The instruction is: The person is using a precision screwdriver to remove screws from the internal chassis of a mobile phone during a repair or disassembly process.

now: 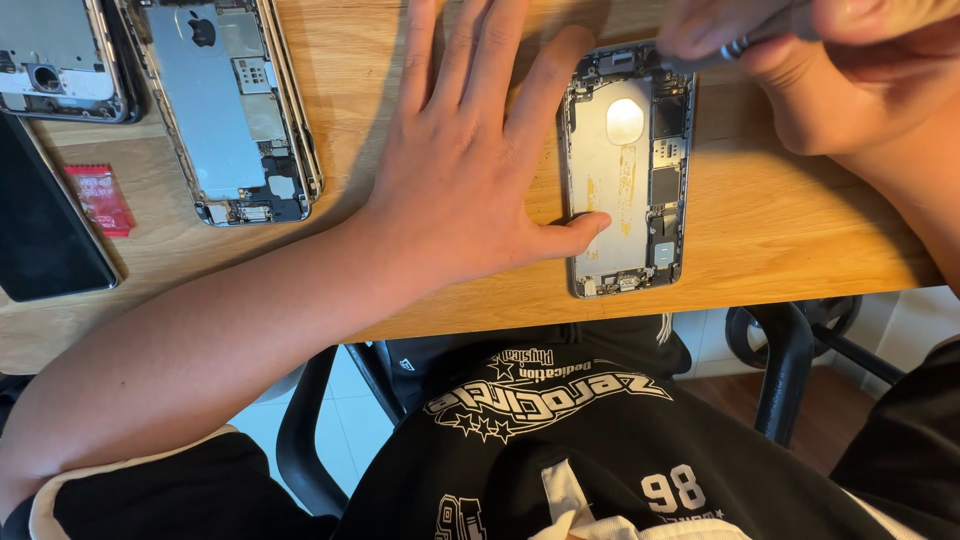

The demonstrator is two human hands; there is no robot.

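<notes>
The left hand (465, 170) is lying flat and open in the middle of the frame, fingers spread on the wooden surface (760, 230). Its thumb tip is pressing on the lower left part of an opened phone shell (625, 170), and its index finger is lying along the shell's upper left edge. The shell is lying face up, right of center, showing a pale metal plate with a round cutout and small dark parts along its right side.

The right hand (800, 60) is reaching in from the upper right corner, its fingers closed around a thin metal tool (745, 42). The tool's tip is meeting the top right corner of the shell.

A second opened phone shell (230, 110) is lying in the upper left of the frame, well apart from the hands. A third one (60, 60) is sitting at the far upper left corner, partly cut off. A dark phone screen (45, 230) is lying at the left edge, with a small red packet (100, 198) just beside it.
</notes>
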